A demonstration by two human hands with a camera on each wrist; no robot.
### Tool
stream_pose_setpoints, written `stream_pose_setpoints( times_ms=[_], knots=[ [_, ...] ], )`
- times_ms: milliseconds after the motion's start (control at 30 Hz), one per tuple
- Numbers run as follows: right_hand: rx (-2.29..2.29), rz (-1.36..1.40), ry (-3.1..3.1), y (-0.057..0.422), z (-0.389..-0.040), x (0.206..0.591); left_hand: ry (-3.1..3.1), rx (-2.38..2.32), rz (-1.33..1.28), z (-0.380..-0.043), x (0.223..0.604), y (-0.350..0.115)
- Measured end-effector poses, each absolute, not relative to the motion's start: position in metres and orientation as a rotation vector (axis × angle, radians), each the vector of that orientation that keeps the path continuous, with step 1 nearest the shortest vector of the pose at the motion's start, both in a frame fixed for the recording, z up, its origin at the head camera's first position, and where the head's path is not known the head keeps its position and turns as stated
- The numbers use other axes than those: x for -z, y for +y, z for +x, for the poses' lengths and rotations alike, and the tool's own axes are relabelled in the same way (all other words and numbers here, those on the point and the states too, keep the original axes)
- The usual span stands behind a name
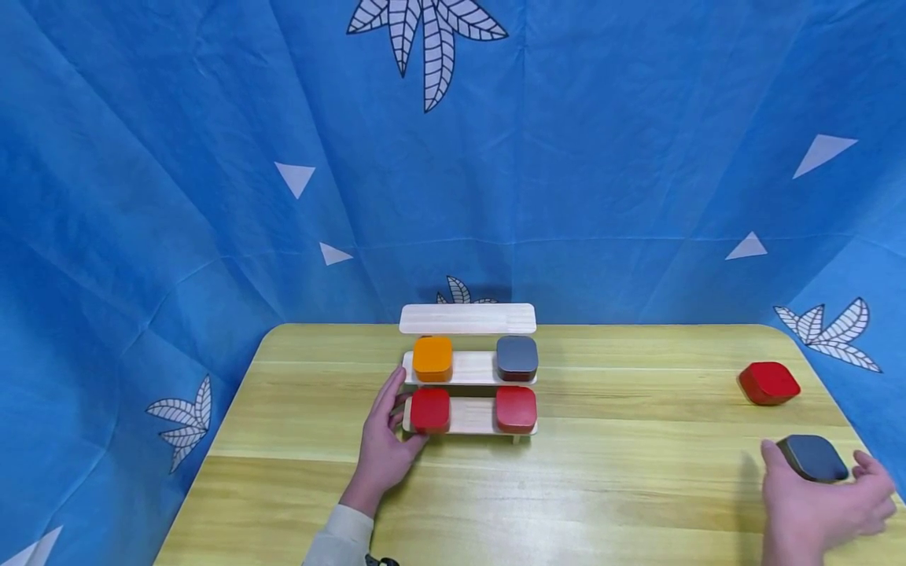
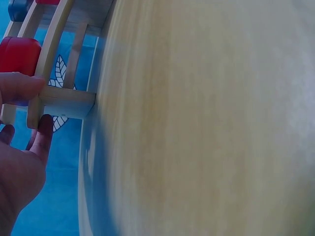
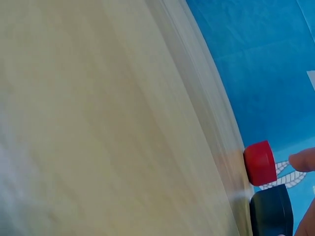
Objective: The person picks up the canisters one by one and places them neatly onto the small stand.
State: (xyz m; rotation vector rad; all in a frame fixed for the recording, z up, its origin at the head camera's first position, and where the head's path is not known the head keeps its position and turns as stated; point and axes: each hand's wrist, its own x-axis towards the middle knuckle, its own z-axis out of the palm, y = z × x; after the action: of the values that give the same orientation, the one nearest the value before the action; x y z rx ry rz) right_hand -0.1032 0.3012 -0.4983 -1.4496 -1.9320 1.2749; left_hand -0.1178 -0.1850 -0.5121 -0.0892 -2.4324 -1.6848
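Observation:
My left hand (image 1: 385, 452) grips the left end of a small tiered wooden rack (image 1: 473, 417), thumb over the lowest slat and fingers under it in the left wrist view. On that slat sit a red rounded box (image 1: 429, 410) at the left and another red box (image 1: 516, 409) at the right. The middle slat carries an orange box (image 1: 432, 359) and a grey-topped box (image 1: 517, 358) with dark red showing beneath. Far to the right, my right hand (image 1: 821, 503) is spread around a dark blue-grey box (image 1: 815, 458) on the table, thumb at its left side, fingers standing off its right.
Beyond the dark box, a loose red box (image 1: 769, 384) lies near the right edge of the wooden table (image 1: 637, 472). The rack's top slat (image 1: 467, 318) bears nothing and stands at the table's back edge. A blue patterned cloth (image 1: 602, 157) hangs behind and beside the table.

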Motion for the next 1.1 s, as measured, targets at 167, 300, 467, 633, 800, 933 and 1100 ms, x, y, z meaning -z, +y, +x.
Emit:
stream_pose_setpoints(
  times_ms=[167,300,467,633,800,933,1100],
  knots=[
    [-1.275,-1.496,-1.965,0.307,-0.107,0.502,-2.437,1.678,-0.087,-0.117,0.511,-0.185],
    [-1.272,-1.508,-1.99,0.309,-0.109,0.503,-2.443,1.679,-0.076,-0.117,0.511,-0.184],
    [-1.275,-1.515,-2.005,0.31,-0.11,0.501,-2.445,1.68,-0.066,-0.117,0.511,-0.184],
    [-1.302,-1.524,-1.991,0.31,-0.111,0.498,-2.45,1.686,-0.046,-0.118,0.512,-0.184],
    [-1.32,-1.526,-1.978,0.312,-0.112,0.499,-2.435,1.719,-0.028,-0.119,0.512,-0.183],
    [-1.344,-1.542,-1.967,0.317,-0.113,0.502,-2.438,1.725,-0.023,-0.119,0.511,-0.183],
    [-1.39,-1.588,-1.955,0.321,-0.115,0.504,-2.432,1.72,-0.049,-0.118,0.512,-0.184]
  ],
)
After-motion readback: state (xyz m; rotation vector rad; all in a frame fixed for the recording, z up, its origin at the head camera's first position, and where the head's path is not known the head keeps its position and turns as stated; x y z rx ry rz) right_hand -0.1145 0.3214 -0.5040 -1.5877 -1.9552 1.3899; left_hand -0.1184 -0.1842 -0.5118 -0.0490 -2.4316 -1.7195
